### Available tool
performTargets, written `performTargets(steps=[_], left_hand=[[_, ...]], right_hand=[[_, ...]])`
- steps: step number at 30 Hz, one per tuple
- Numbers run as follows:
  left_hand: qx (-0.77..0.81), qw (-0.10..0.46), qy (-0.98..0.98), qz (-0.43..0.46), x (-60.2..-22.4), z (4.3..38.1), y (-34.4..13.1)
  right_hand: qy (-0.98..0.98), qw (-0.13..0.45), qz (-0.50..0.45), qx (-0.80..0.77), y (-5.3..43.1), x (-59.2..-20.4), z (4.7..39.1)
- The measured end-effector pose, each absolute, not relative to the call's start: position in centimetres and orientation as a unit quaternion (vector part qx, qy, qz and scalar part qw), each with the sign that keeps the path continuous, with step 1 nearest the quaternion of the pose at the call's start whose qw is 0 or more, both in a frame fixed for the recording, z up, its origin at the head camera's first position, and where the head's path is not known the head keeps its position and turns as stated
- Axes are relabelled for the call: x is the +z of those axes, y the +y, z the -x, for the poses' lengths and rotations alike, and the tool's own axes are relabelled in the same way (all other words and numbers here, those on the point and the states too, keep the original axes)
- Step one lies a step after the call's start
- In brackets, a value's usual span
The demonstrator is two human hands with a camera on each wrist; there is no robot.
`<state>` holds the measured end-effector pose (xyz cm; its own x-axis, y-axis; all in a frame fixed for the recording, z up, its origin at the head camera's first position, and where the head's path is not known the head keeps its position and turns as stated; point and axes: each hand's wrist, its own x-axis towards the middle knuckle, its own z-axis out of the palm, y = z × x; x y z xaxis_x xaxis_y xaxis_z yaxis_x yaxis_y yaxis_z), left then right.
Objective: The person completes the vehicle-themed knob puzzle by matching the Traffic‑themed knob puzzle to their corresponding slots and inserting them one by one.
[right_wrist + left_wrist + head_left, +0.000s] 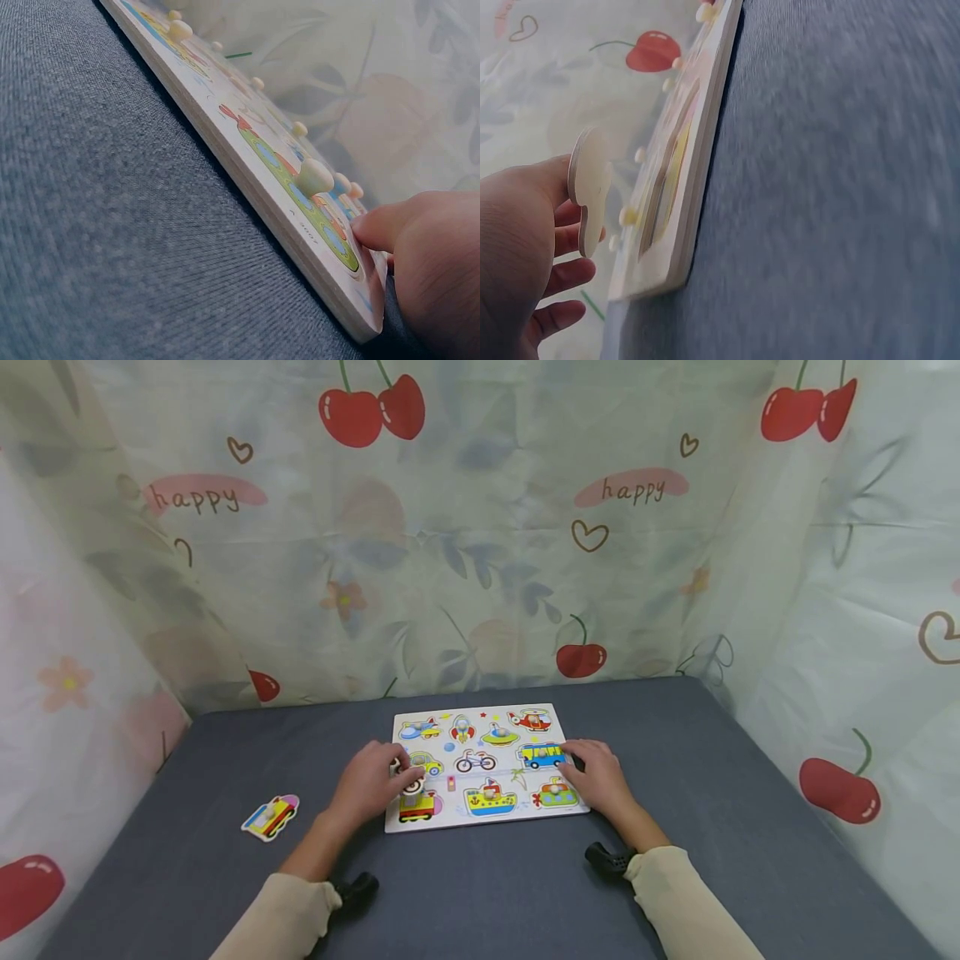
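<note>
A white wooden puzzle board (461, 785) with printed vehicles lies on the table. Over its left side, my left hand (372, 782) pinches a small flat puzzle piece (591, 184) between thumb and fingers. The left wrist view shows that piece's plain pale side, raised off the board; the fingers partly cover it in the head view. Below it, the board's lower left recess (418, 808) shows a train picture. My right hand (602, 774) rests at the board's right edge, thumb (379, 227) on the surface beside the bus piece (542, 756) and the green submarine piece (300, 195).
A loose train piece (271, 817) lies on the dark grey tablecloth (480, 893), left of my left forearm. Other knobbed pieces sit in the board, among them a ship (490, 799) and a helicopter (530, 720). A patterned curtain (465, 527) surrounds the table's back and sides.
</note>
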<state>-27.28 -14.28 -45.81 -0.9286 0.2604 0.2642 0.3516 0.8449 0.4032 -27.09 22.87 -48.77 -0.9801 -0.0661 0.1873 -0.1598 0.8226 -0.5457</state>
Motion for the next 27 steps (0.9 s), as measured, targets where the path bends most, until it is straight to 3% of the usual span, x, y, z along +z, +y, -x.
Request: performTargets(steps=[27], left_hand=[[-0.225, 0.097, -0.946, 0.213, -46.2, 28.5, -8.9]], right_hand=[[-0.950, 0.084, -0.067, 0.294, 23.0, -48.9, 27.1]])
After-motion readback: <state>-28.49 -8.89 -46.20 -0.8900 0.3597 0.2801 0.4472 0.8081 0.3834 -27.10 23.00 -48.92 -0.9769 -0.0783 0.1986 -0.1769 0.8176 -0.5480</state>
